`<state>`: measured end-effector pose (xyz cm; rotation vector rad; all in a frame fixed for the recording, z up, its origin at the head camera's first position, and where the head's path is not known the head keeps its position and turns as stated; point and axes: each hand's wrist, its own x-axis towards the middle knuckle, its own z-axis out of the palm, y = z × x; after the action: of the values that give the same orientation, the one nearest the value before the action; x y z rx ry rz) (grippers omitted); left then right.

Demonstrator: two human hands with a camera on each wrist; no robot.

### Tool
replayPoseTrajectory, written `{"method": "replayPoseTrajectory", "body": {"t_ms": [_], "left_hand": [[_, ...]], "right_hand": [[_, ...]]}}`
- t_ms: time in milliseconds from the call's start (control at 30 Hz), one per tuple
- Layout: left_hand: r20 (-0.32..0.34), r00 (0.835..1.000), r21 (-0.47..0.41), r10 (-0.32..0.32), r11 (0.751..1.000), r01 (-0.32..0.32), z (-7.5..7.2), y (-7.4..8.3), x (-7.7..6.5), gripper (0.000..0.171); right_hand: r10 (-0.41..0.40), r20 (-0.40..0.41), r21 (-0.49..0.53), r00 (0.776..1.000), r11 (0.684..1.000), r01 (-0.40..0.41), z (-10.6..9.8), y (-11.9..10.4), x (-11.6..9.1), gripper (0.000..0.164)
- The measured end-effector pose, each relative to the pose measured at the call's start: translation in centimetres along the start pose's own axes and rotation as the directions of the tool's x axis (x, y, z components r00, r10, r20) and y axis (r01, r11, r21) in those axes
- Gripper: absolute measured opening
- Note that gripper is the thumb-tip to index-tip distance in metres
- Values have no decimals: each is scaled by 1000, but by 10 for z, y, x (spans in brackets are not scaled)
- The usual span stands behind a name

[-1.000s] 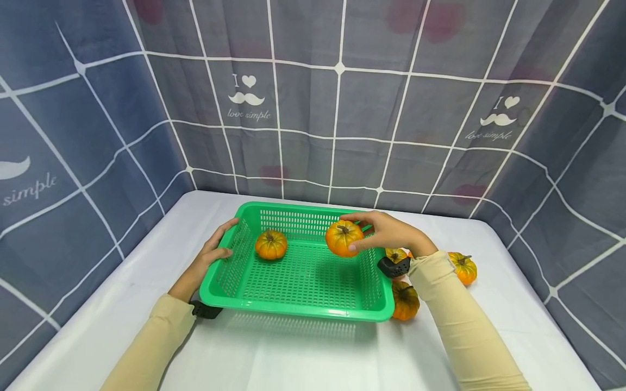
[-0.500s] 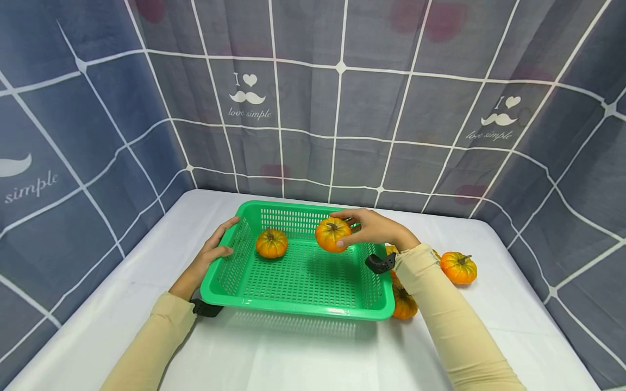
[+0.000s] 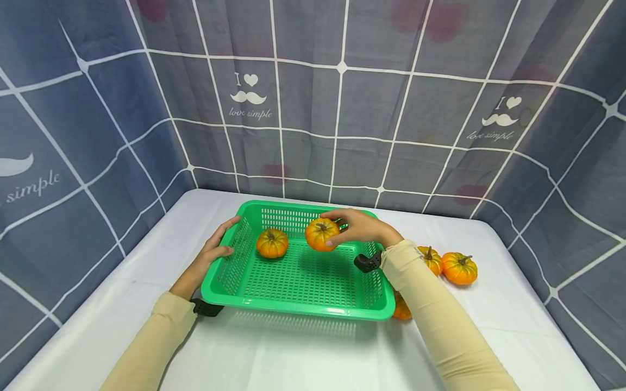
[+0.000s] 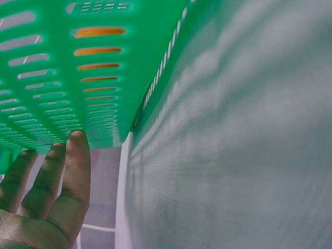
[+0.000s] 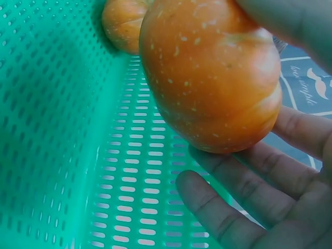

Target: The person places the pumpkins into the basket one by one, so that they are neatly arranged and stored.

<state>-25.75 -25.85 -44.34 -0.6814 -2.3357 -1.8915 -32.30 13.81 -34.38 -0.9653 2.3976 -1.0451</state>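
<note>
My right hand [image 3: 359, 225] holds a small orange pumpkin [image 3: 321, 234] above the floor of a green plastic basket [image 3: 295, 311]. In the right wrist view the pumpkin [image 5: 210, 78] sits between the thumb and the fingers, its underside showing. A second pumpkin [image 3: 271, 243] rests inside the basket toward its left wall. At the left side, my left hand [image 3: 211, 254] grips the basket's rim, thumb over the inner side. From the left wrist, its fingers [image 4: 78, 171] lie against the outside of the slotted wall [image 4: 46, 83].
Right of the basket, two pumpkins lie side by side, one partly behind the sleeve [image 3: 431, 259] and one fully visible pumpkin [image 3: 459, 268]. Another pumpkin [image 3: 402, 308] touches or nearly touches the basket's right corner. A white cloth [image 3: 303, 358] covers the table; a patterned curtain [image 3: 313, 98] hangs behind.
My right hand has carried its pumpkin leftward over the basket, closer to the pumpkin inside. The right sleeve moved left too, uncovering a pumpkin on the table. My left hand stays on the rim.
</note>
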Motion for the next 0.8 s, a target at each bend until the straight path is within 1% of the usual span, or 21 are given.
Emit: {"method": "replayPoseTrajectory", "body": {"t_ms": [267, 433, 633, 800], "left_hand": [[7, 1000, -38, -4, 999, 5, 0, -1, -1, 78], [2, 1000, -19, -2, 1000, 2, 0, 0, 0, 78], [1, 1000, -25, 9, 1000, -9, -1, 1, 0, 77], [-4, 1000, -39, 2, 999, -2, 0, 2, 0, 78]], "right_hand": [[43, 32, -45, 999, 998, -41, 6, 1, 15, 74], [81, 51, -77, 995, 994, -77, 9, -3, 22, 75], [113, 48, -83, 992, 991, -109, 13, -7, 31, 74], [152, 48, -100, 987, 984, -147, 17, -6, 36, 75]]}}
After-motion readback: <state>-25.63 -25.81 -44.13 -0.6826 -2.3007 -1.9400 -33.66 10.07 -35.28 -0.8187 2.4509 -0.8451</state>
